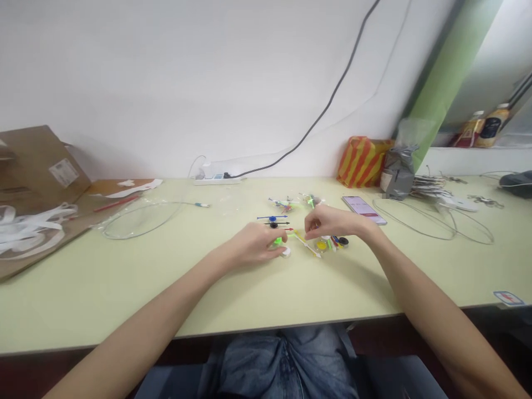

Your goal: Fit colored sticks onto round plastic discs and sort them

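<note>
My left hand (260,244) rests low over the table, index finger and thumb apart. Between them shows a bright green piece (277,241), and the thumb tip touches a white disc (286,252). Just beyond lie a blue disc (272,219) and a black disc (273,225), each beside a thin arrow of its colour. A red arrow tip pokes out past the index finger. My right hand (328,221) is closed, fingertips down; what it pinches is too small to name. Below it are a white arrow (312,249), a yellow disc (321,245) and another black disc (343,241).
Small coloured parts (285,205) lie farther back. A phone (364,210) is right of my right hand. Behind stand a striped bag (361,162) and a grey bag (397,172). A power strip (216,179) sits by the wall, cardboard (37,166) at left, a coiled cable (153,206) between.
</note>
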The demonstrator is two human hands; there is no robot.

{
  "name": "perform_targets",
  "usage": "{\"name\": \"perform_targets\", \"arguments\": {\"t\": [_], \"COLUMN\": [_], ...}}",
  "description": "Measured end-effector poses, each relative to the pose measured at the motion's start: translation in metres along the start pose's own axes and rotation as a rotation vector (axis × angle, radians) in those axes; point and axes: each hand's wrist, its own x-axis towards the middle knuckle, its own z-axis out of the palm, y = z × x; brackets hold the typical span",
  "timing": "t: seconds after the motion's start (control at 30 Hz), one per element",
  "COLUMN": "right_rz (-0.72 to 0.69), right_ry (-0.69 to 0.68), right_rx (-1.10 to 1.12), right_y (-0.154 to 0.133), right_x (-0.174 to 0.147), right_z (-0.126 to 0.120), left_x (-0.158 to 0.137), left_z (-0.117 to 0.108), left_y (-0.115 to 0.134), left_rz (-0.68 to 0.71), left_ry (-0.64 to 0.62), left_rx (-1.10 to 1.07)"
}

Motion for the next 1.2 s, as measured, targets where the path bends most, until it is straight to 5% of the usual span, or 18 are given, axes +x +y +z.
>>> {"name": "perform_targets", "arguments": {"t": [0.2,0.6,0.77,0.87,1.0,1.2], "right_rz": [0.125,0.085,0.027,-0.042,-0.08,-0.123], "right_ry": [-0.169,-0.007,0.14,-0.001,-0.18,-0.224], "right_rx": [-0.037,-0.101,-0.032,0.208,0.391,0.427], "right_y": [0.0,0.002,0.002,-0.007,-0.019,-0.014], "right_x": [0.009,0.009,0.001,-0.003,0.001,0.015], "right_z": [0.014,0.013,-0.003,-0.005,0.009,0.024], "left_x": [0.0,0.002,0.004,0.005,0.006,0.006], "left_z": [0.004,0.01,0.008,0.002,-0.005,-0.002], "left_y": [0.001,-0.006,-0.002,0.001,0.001,-0.009], "left_rz": [0.026,0.029,-0.093,-0.191,-0.215,-0.191], "left_ry": [-0.025,0.01,0.181,0.279,0.115,-0.1], "left_rx": [0.013,0.025,-0.022,-0.066,-0.061,-0.281]}}
